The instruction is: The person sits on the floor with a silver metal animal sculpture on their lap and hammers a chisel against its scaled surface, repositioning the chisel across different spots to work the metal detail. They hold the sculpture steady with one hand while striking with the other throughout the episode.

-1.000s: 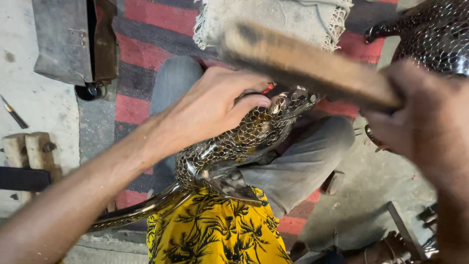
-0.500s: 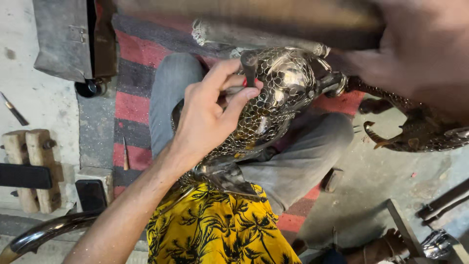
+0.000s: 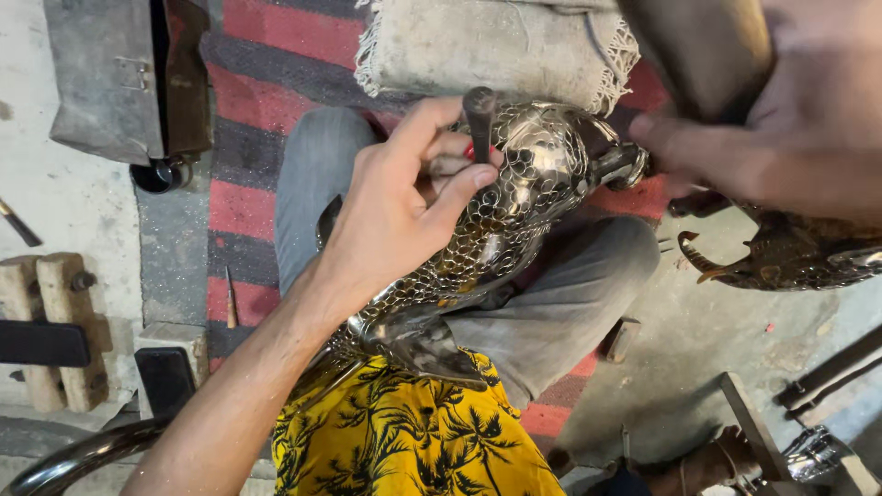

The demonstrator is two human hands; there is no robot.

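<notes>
Metal bird (image 3: 514, 220) lies across our lap, resting on the grey trousers (image 3: 560, 312) with its scaled body running from the yellow patterned shirt (image 3: 404, 441) up toward the folded cloth (image 3: 496, 46) at the top of the striped rug (image 3: 248, 211). Our left hand (image 3: 395, 220) is closed around a short dark punch (image 3: 478, 119), fingers wrapped about its shaft, and holds its lower end against the bird's back, near the head. Our right hand (image 3: 781, 129) is blurred at the upper right, gripping a wooden mallet (image 3: 698, 55) above the bird; its fingertips reach close to the bird's head end. A second metal figure (image 3: 790, 257) with a curved claw lies on the concrete floor (image 3: 698, 367) just right of our knee. On the left edge of the rug a thin tool (image 3: 230, 298) lies flat, and wooden blocks (image 3: 55, 321) stand on the floor beyond it, with a grey metal box (image 3: 110, 73) at the upper left corner.
</notes>
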